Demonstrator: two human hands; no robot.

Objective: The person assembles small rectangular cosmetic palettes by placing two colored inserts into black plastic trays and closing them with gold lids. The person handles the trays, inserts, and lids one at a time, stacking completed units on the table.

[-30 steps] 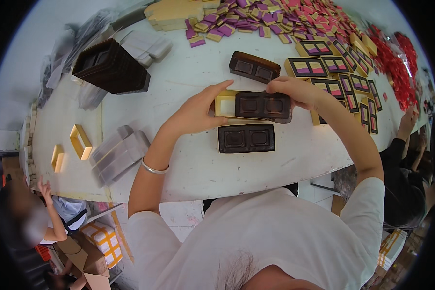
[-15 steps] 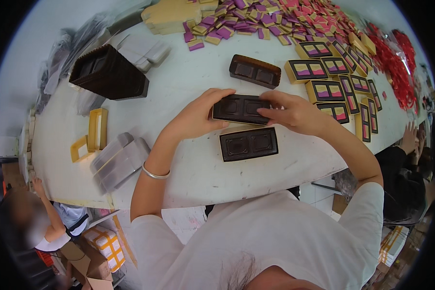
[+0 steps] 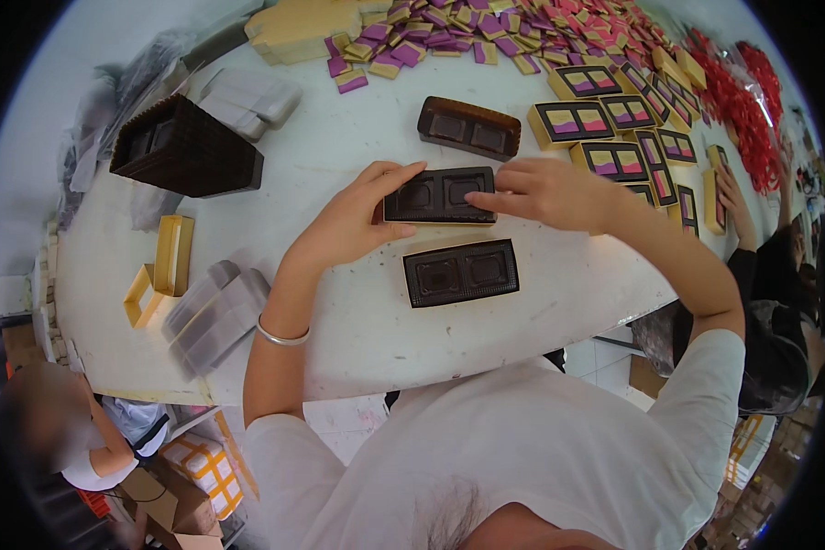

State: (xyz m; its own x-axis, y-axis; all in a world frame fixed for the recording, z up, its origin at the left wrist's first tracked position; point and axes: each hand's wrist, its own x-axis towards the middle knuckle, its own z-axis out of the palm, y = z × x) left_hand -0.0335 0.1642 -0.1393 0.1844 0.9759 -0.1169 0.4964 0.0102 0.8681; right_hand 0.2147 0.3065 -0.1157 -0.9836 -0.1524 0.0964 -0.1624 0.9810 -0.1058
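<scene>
Head view, step in hand: both hands hold a dark brown two-pocket plastic tray (image 3: 440,195) just above the white table (image 3: 339,137); it looks like one insert being handled among many, ahead of boxing.
Head view, next move: judged from the layout, the tray needs a level grip and square alignment with whatever receives it; no box sits directly under it.
Left hand (image 3: 353,225): half open, thumb along the tray's near edge, fingers curled over its far left corner, pinching that end.
Right hand (image 3: 545,192): fingers extended and close together, tips pressing on the tray's right pocket.
Tray position: centre of the table, between the hands, lifted or tilted slightly; I cannot tell if it touches the surface.
Nearby: a second matching tray (image 3: 461,272) lies flat just nearer the person; a third (image 3: 468,127) sits farther away.
Left side: a tall stack of dark trays (image 3: 185,147) and open yellow box sleeves (image 3: 160,266).
Right side: rows of filled yellow boxes with purple-pink insets (image 3: 605,115).
</scene>
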